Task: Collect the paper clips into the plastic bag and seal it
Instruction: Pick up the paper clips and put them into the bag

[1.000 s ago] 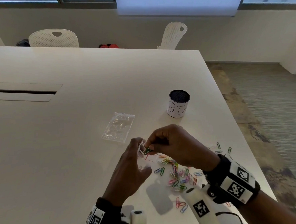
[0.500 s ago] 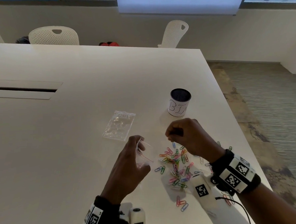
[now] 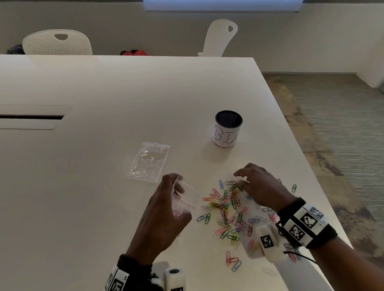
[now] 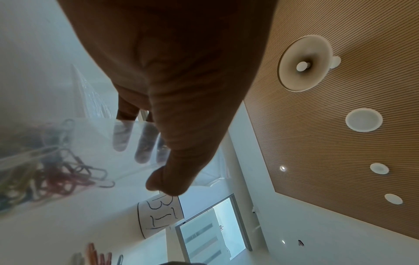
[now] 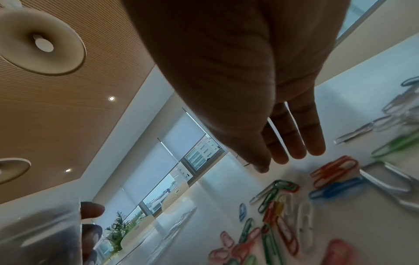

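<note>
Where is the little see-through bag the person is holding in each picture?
Head view: the held plastic bag is low and a bit left of centre, gripped by the left hand, beside the loose paper clips.
Left wrist view: the bag fills the left side, with clips inside and fingers behind it.
Right wrist view: the bag is a blurry patch in the bottom left corner.
Shared landmark: the paper clips on the white table.

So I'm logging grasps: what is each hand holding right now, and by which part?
The left hand holds the open plastic bag by its mouth edge. The right hand holds nothing.
</note>
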